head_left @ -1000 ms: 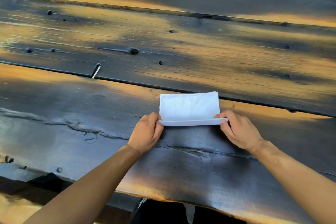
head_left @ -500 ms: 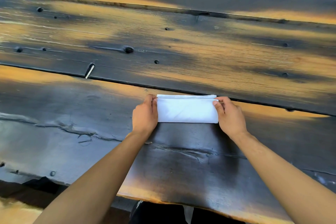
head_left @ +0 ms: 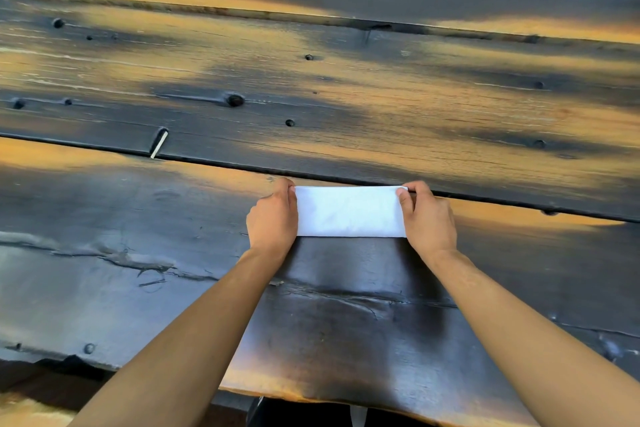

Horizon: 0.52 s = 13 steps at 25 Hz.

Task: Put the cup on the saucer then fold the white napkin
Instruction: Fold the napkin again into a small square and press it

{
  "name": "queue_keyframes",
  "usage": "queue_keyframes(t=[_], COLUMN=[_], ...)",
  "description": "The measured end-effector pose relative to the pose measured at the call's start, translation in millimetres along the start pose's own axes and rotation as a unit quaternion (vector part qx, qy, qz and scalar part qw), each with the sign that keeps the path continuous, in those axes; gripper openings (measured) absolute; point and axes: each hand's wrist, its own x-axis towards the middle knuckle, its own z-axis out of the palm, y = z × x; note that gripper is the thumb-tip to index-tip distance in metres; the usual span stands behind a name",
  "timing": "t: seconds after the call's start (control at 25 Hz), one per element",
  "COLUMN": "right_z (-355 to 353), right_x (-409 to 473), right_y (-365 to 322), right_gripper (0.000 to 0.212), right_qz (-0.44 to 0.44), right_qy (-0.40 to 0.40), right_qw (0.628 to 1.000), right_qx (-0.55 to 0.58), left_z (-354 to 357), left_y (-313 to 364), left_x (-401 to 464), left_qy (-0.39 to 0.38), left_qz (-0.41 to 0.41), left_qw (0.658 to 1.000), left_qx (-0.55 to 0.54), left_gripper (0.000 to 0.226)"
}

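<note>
The white napkin [head_left: 349, 211] lies on the dark wooden table [head_left: 173, 253] as a folded rectangle, its long side left to right. My left hand [head_left: 273, 218] pinches the napkin's far left corner between thumb and fingers. My right hand [head_left: 427, 218] pinches the far right corner the same way. Both hands rest at the napkin's short ends, with the far edge lined up along the plank gap. No cup or saucer is in view.
The table is made of wide charred planks with gaps [head_left: 485, 198] and dark knots [head_left: 235, 100]. A pale sliver [head_left: 158, 146] sticks out of one gap at the left. The table's near edge [head_left: 311, 395] runs just below my forearms.
Both hands carried the napkin's near edge up and over to the far edge, halving it into a narrower rectangle. Since half a second ago the hands have held the far corners in place.
</note>
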Motion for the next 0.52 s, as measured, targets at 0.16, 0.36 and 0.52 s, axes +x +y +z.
queue_keyframes(t=[0.16,0.36,0.52], right_z=[4,4,3], right_x=[-3,0,-16], right_y=[-4,-4,-13], right_gripper=[0.030,0.034,0.020], right_qz=[0.011,0.085,-0.068], right_qy=[0.059,0.056,0.178], right_qw=[0.998,0.995,0.982], right_qx=[-0.025,0.005,-0.008], left_z=[0,-4,-3], left_y=[-1,0,7], left_x=[4,5,-16], left_qy=[0.000,0.021,0.164], left_qz=[-0.009,-0.033,0.126], left_qw=[1.000,0.999,0.978], left_qx=[0.009,-0.035,0.016], left_gripper=[0.023,0.027,0.030])
